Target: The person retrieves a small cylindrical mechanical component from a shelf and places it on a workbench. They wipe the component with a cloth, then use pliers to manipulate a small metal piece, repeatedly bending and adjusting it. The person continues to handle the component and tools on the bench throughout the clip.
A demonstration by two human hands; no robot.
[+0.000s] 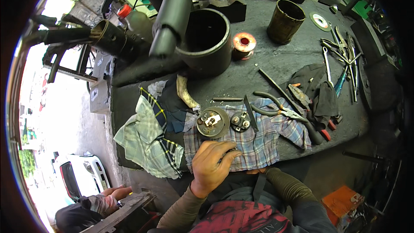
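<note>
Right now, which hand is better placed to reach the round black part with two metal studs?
Probably the left hand, close to that round black part, though it seems to pinch a small dark piece. The right hand is mostly hidden near the edge of the dark grey workbench.

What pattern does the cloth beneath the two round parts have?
The cloth is plaid, shown best in the head view.

Snug olive sleeves, red-and-black top

So the outfit: the left sleeve [183, 207] is olive-brown, close-fitting and ends at the wrist. Right sleeve [291, 186] is the same olive-brown, all creased up in little ridges, with a looser dark grey upper sleeve [310, 218] above it. The top [243, 211] is red with black patches and some pale printed lettering. The left hand [212, 164] is bare.
</note>
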